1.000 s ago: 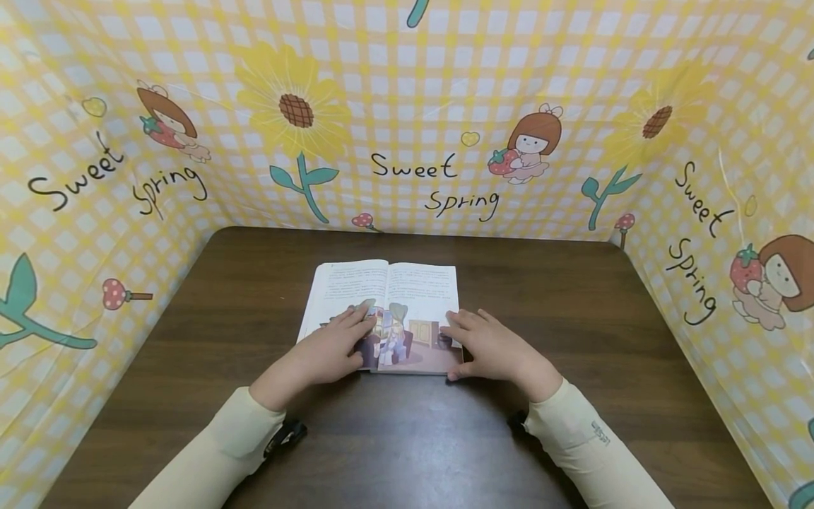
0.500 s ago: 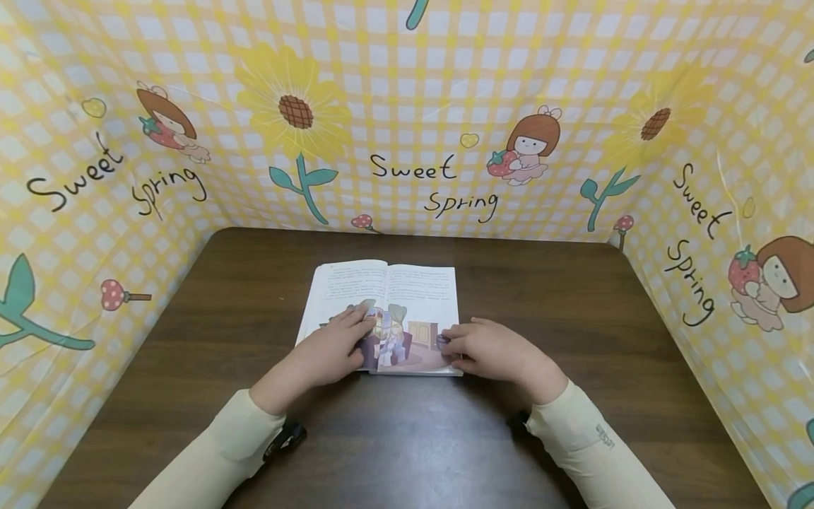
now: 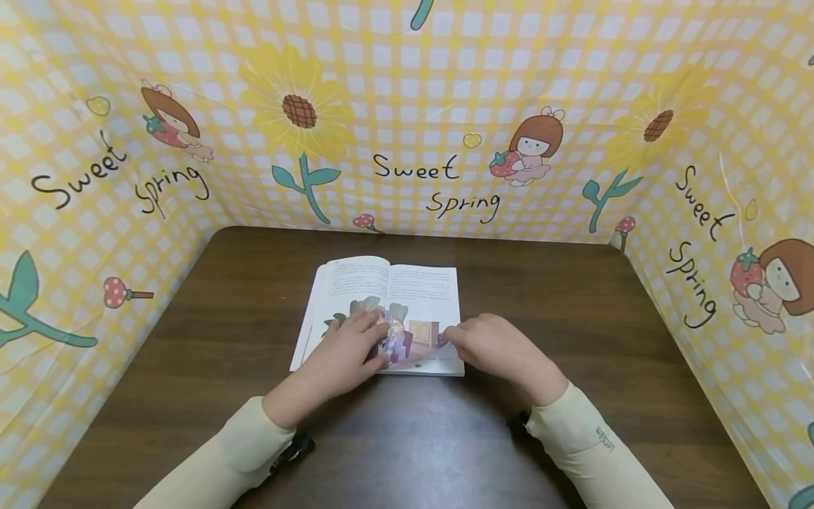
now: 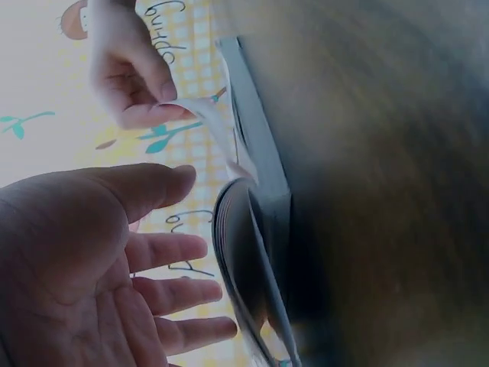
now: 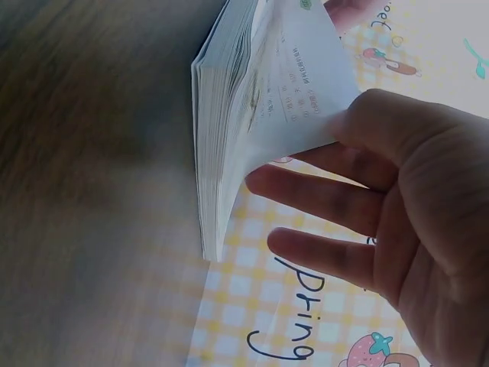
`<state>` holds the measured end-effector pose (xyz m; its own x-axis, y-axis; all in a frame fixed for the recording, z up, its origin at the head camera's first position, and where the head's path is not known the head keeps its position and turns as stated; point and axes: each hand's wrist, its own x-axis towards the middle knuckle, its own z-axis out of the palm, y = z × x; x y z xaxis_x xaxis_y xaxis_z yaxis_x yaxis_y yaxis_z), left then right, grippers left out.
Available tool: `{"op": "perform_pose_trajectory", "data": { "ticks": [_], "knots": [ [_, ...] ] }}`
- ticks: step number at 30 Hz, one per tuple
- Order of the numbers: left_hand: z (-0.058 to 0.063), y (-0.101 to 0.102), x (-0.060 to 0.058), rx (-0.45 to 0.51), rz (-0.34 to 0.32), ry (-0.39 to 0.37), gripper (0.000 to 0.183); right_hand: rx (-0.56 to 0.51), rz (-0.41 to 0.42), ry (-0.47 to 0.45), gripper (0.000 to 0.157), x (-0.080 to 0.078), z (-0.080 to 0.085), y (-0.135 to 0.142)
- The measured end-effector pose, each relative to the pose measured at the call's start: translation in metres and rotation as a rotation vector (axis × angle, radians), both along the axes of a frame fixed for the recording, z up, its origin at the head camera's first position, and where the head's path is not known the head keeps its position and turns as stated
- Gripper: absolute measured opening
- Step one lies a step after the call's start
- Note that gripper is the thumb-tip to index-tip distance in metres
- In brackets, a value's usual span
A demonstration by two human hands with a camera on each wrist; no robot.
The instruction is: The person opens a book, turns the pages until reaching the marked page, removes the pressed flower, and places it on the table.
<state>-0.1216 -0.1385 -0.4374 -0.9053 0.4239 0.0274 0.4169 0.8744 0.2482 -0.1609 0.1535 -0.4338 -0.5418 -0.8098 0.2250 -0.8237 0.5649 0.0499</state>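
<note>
An open book [image 3: 422, 283] with text above and a coloured picture below lies on the dark wooden table. My left hand [image 3: 340, 352] lies over the picture on the left page, its fingers spread and mostly straight. At the right page's lower corner, my right hand [image 3: 499, 348] pinches a single page [image 5: 306, 84] between thumb and fingers. That page is lifted and curved in the right wrist view, and printing shows on its underside. Two other fingers of the right hand extend beside the book's thick page edges [image 5: 218, 153]. In the left wrist view, the left pages bow upward.
A yellow checked cloth [image 3: 407, 92] with flowers and "Sweet Spring" lettering stands along the back and both sides of the table [image 3: 547, 283]. Dark straps [image 3: 292, 452] show at the sleeve cuffs.
The right hand has drawn its fingers together at the page corner and raised it, uncovering the page beneath. The left hand has shifted slightly right, and the left pages bulge more.
</note>
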Motion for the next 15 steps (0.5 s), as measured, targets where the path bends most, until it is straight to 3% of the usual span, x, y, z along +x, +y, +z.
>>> {"op": "perform_pose_trajectory", "data": {
  "ticks": [9, 15],
  "knots": [
    [-0.009, 0.006, 0.002, -0.02, -0.002, 0.052, 0.073, -0.094, 0.039, 0.186, 0.021, 0.002, 0.006, -0.002],
    [-0.012, 0.007, 0.002, -0.01, 0.012, 0.079, 0.074, -0.178, 0.091, 0.296, 0.019, 0.003, 0.01, -0.004]
  ]
}}
